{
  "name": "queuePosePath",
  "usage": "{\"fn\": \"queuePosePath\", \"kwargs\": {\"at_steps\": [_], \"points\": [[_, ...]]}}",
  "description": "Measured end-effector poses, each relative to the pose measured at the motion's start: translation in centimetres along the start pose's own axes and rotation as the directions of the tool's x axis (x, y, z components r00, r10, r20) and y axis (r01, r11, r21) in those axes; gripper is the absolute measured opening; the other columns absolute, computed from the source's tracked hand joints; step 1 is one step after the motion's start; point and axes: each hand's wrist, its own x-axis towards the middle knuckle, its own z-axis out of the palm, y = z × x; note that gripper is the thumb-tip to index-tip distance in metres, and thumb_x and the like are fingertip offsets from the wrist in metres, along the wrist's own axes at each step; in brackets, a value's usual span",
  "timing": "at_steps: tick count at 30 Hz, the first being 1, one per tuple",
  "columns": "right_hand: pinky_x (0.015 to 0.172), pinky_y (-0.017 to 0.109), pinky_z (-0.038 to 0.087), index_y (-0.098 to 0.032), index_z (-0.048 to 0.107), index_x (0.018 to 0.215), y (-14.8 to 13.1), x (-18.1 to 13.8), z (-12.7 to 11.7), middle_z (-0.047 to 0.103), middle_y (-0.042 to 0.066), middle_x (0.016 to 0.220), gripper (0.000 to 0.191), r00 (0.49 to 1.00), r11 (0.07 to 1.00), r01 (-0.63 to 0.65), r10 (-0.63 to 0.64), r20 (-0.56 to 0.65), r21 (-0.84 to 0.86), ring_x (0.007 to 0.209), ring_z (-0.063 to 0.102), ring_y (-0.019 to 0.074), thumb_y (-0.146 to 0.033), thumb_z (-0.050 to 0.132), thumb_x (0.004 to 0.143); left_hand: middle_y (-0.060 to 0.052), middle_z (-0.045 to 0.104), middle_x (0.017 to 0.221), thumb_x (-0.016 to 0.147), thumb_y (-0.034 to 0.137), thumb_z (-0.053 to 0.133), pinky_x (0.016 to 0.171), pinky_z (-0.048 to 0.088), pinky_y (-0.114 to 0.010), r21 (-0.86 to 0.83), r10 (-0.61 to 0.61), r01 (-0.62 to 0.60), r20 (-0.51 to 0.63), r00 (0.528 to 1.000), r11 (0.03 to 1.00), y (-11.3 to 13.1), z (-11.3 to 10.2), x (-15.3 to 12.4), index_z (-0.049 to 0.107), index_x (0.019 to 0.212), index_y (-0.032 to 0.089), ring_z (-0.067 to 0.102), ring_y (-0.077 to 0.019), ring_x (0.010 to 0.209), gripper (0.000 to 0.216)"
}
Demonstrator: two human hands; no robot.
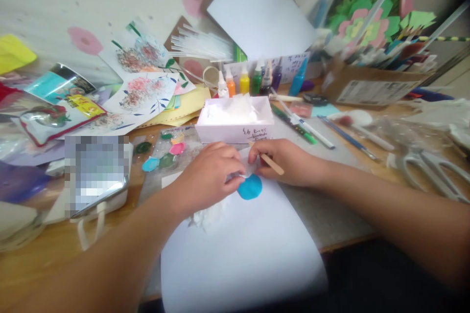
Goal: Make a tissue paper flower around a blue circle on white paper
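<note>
On a large white sheet of paper lies a round bright blue patch, just in front of my two hands. My left hand is closed above the left of the patch, thumb and fingers drawn together; whatever lies between them is too blurred to name. A flat wooden stick runs through my right hand, whose fingers are curled by a pale piece of white material between the hands. Crumpled white bits rest on the paper beneath my left wrist.
Behind the hands stands a white box of white material, with several paint bottles beyond. Paint blobs lie at left near a phone. To the right are pens, a paintbrush and scissors.
</note>
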Motion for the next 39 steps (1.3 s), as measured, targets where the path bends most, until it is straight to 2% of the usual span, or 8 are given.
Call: {"fn": "queuePosePath", "kwargs": {"at_steps": [8, 12, 16, 21, 26, 30, 33, 39], "points": [[0.060, 0.021, 0.040, -0.017, 0.058, 0.070, 0.0, 0.7, 1.2, 0.062, -0.004, 0.068, 0.014, 0.996, 0.997, -0.048, 0.053, -0.071, 0.066, 0.064, 0.057, 0.0110, -0.004, 0.056, 0.065, -0.001, 0.058, 0.095, 0.083, 0.019, 0.057, 0.087, 0.036, -0.033, -0.065, 0.035, -0.030, 0.078, 0.996, 0.997, 0.3, -0.3, -0.1, 0.067, 0.094, 0.024, 0.050, -0.0168, 0.093, 0.016], [0.062, 0.022, 0.041, -0.018, 0.059, 0.072, 0.0, 0.8, 1.3, 0.062, -0.003, 0.069, 0.014, 0.994, 0.997, -0.052, 0.057, -0.088, 0.060, 0.065, 0.057, 0.0118, -0.005, 0.056, 0.066, -0.001, 0.059, 0.089, 0.085, 0.020, 0.053, 0.082, 0.037, -0.033, -0.018, 0.020, -0.019, 0.066, 0.998, 1.000, 0.0, 0.0, -0.2, 0.068, 0.087, 0.024, 0.050, -0.0171, 0.088, 0.015], [0.066, 0.025, 0.043, -0.016, 0.061, 0.084, -0.5, 0.4, 0.4, 0.063, 0.001, 0.078, 0.011, 0.993, 0.989, -0.052, 0.066, -0.102, 0.137, 0.071, 0.057, 0.0134, -0.015, 0.055, 0.074, -0.001, 0.058, 0.086, 0.087, 0.022, 0.050, 0.076, 0.039, -0.031, 0.023, 0.001, -0.002, 0.029, 1.000, 1.000, -0.4, 0.4, -0.2, 0.068, 0.083, 0.024, 0.050, -0.0161, 0.082, 0.018], [0.068, 0.028, 0.043, -0.017, 0.064, 0.106, -1.2, -0.6, -1.6, 0.060, 0.003, 0.081, 0.033, 0.988, 0.938, -0.058, 0.103, -0.115, 0.340, 0.073, 0.054, 0.0147, -0.037, 0.047, 0.087, -0.002, 0.059, 0.084, 0.087, 0.024, 0.050, 0.075, 0.040, -0.030, 0.018, -0.049, 0.049, 0.000, 0.999, 0.999, -0.8, 0.7, -0.1, 0.070, 0.087, 0.025, 0.052, -0.0167, 0.082, 0.019], [0.055, 0.026, 0.038, -0.019, 0.070, 0.086, -1.0, -1.4, -1.9, 0.052, -0.001, 0.058, 0.032, 0.980, 0.896, -0.161, 0.196, -0.042, 0.414, 0.057, 0.049, 0.0123, -0.038, 0.044, 0.088, -0.002, 0.059, 0.081, 0.085, 0.023, 0.051, 0.071, 0.041, -0.029, -0.018, -0.101, 0.102, 0.037, 0.994, 0.995, -0.8, 1.0, 0.3, 0.071, 0.086, 0.024, 0.054, -0.0160, 0.079, 0.019], [0.044, 0.022, 0.029, -0.018, 0.055, 0.075, -1.4, -1.2, -1.0, 0.048, -0.006, 0.046, 0.008, 0.959, 0.792, -0.247, 0.282, 0.025, 0.558, 0.045, 0.040, 0.0089, -0.024, 0.054, 0.079, 0.000, 0.060, 0.080, 0.084, 0.021, 0.051, 0.070, 0.041, -0.028, -0.011, -0.116, 0.117, 0.047, 0.992, 0.993, -0.8, 1.1, 0.6, 0.070, 0.084, 0.024, 0.054, -0.0157, 0.078, 0.019], [0.042, 0.019, 0.028, -0.019, 0.046, 0.068, -1.6, -0.8, -0.4, 0.050, -0.007, 0.044, 0.020, 0.948, 0.788, -0.274, 0.318, 0.016, 0.552, 0.042, 0.040, 0.0069, -0.027, 0.063, 0.074, 0.000, 0.060, 0.077, 0.082, 0.020, 0.053, 0.068, 0.041, -0.027, 0.005, -0.117, 0.117, 0.034, 0.993, 0.993, -0.9, 1.2, 0.8, 0.069, 0.080, 0.023, 0.054, -0.0156, 0.077, 0.016], [0.043, 0.019, 0.034, -0.017, 0.050, 0.063, -1.4, -0.6, 0.0, 0.059, -0.003, 0.048, 0.029, 0.931, 0.827, -0.331, 0.365, 0.015, 0.455, 0.044, 0.049, 0.0078, -0.036, 0.071, 0.068, 0.000, 0.059, 0.074, 0.081, 0.022, 0.055, 0.063, 0.039, -0.027, 0.004, -0.145, 0.145, 0.026, 0.989, 0.989, -1.0, 1.2, 0.9, 0.067, 0.077, 0.021, 0.053, -0.0152, 0.074, 0.013]]}}
